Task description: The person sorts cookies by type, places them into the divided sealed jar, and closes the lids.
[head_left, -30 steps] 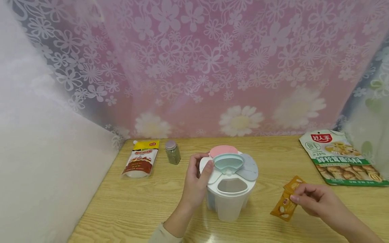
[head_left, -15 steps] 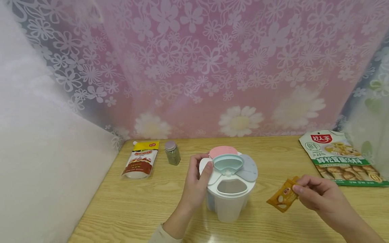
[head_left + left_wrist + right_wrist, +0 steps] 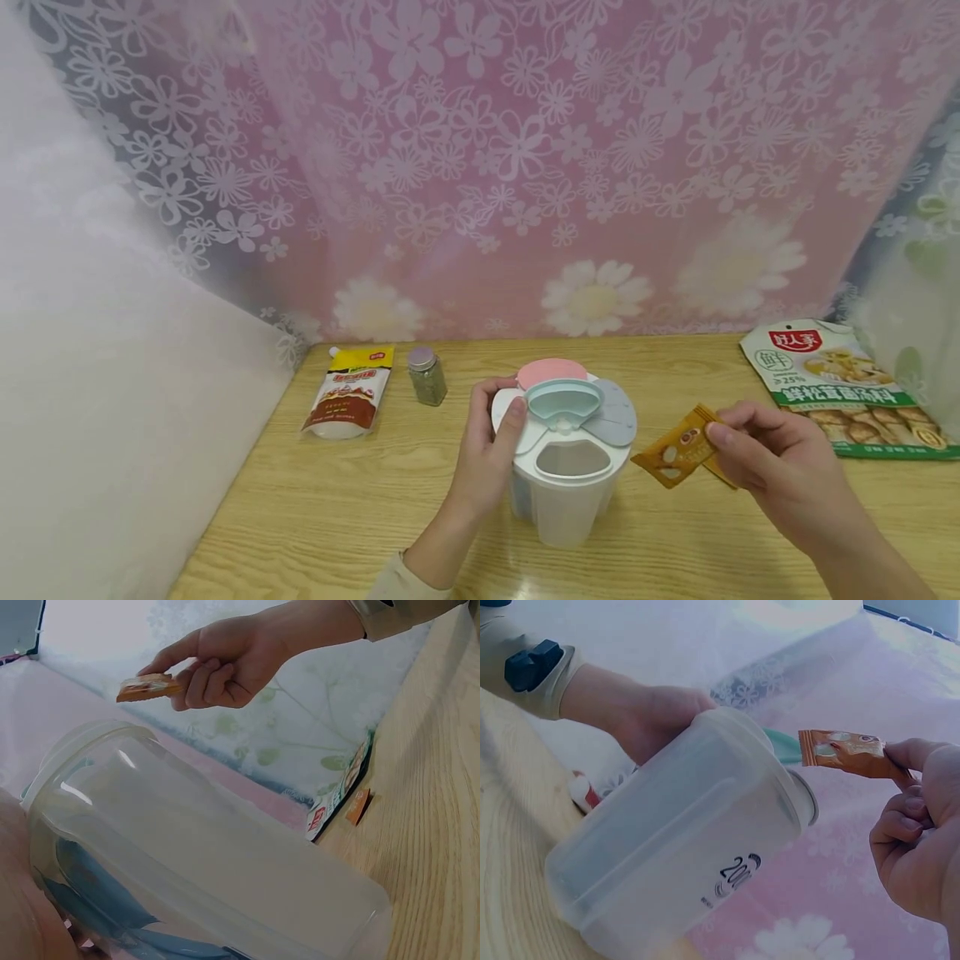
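Note:
A clear plastic storage container [image 3: 566, 517] stands on the table, its round top fitted with pink, white, grey and teal flaps. The teal flap [image 3: 564, 402] is raised, and the front compartment's opening [image 3: 573, 459] is uncovered. My left hand [image 3: 487, 450] grips the container's left side, thumb over the white flap. To the right of the opening, my right hand [image 3: 776, 467] pinches a small orange snack packet [image 3: 675, 450] above the table, its far end pointing toward the container. Another orange packet [image 3: 359, 807] lies on the table, mostly hidden by the right hand in the head view.
A large green and white food bag [image 3: 847, 392] lies at the back right. At the back left are a spouted pouch [image 3: 350, 393] and a small glass jar [image 3: 427, 379] of green flakes. A floral curtain [image 3: 525, 167] rises behind the table's back edge [image 3: 660, 340].
My right hand has lifted the orange packet and carried it leftward, closer to the container. My left hand and the container have stayed in place.

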`<state>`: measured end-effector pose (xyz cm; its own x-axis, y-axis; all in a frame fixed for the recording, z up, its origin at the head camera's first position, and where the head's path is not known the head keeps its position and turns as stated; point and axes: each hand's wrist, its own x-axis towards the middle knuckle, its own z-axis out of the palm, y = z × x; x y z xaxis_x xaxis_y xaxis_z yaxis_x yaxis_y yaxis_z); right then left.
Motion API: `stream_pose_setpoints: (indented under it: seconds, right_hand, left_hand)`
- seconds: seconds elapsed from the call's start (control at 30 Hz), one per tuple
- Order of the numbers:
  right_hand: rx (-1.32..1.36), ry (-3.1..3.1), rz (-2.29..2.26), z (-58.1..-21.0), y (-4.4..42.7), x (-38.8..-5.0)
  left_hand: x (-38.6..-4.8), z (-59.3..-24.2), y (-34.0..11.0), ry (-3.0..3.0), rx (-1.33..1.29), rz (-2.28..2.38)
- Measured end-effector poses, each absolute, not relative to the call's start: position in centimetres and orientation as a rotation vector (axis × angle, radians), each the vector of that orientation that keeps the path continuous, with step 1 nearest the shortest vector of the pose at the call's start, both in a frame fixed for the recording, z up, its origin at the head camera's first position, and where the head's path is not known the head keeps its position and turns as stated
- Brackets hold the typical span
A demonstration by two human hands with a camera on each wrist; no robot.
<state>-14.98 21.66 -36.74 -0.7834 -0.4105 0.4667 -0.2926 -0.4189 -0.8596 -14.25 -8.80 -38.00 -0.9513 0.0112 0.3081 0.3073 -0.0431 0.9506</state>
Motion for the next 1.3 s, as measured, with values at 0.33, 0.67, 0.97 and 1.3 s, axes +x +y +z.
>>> stream_pose_setpoints:
  seconds: [0.33,0.67,0.97,1.3]
  right_hand:
    - [-1.046,1.735,-2.430,-35.2,18.6,-15.2]
    - [-1.063,2.062,-2.381,-33.8,15.7,-14.5]
    - [-1.118,2.267,-2.285,-33.0,13.7,-14.5]
    - [-1.238,2.563,-1.680,-33.3,13.5,-14.1]
  left_hand:
    - [-14.3,-38.2,-8.7,-1.998,-0.346,-2.108]
    - [-14.3,-38.2,-8.6,-1.991,-0.350,-2.115]
    - [-14.2,-38.1,-8.6,-1.987,-0.350,-2.106]
    - [-14.3,-38.1,-8.7,-1.987,-0.362,-2.098]
